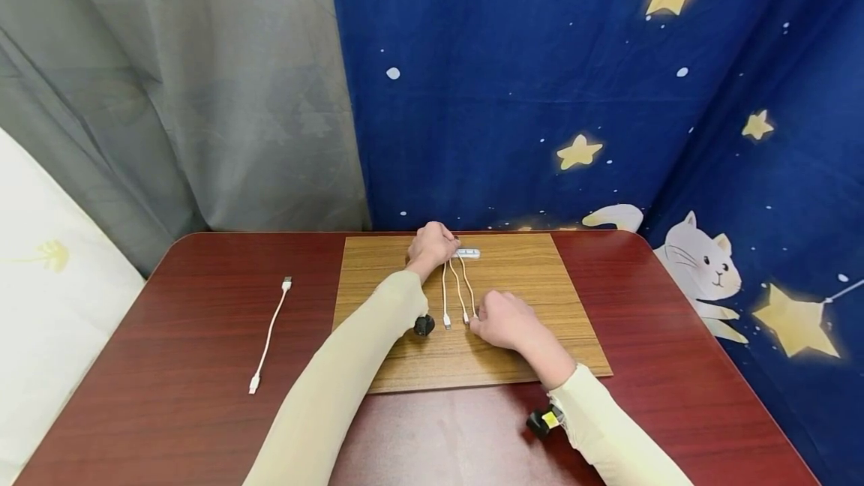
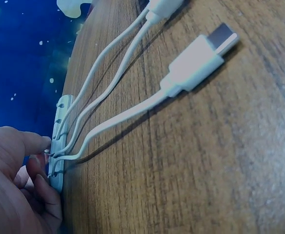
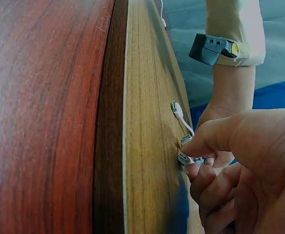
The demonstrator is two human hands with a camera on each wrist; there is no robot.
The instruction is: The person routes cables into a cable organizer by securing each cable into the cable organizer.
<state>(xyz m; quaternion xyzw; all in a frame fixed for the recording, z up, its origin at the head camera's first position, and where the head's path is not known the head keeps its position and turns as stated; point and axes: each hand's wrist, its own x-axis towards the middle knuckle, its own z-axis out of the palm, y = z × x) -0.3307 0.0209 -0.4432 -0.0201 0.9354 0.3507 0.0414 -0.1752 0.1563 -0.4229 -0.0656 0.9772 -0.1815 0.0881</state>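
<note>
A pale cable clip [image 2: 58,170] sits near the far edge of a wood-grain board, with three white charging cables running through its slots toward me. At its back edge is my left hand [image 1: 432,246], its fingertips pinching a white cable where it leaves the clip; the fingers partly hide this spot. The left cable's connector [image 1: 447,321] and the middle cable's connector [image 1: 466,318] lie on the board. My right hand [image 1: 505,319] pinches the right cable's connector [image 3: 184,158] between thumb and forefinger, low over the board.
Another white USB cable [image 1: 270,336] lies apart on the red-brown table [image 1: 196,306], left of the wood-grain board [image 1: 418,370]. Behind the table hang a grey curtain [image 1: 256,96] and a blue star-patterned curtain [image 1: 486,81].
</note>
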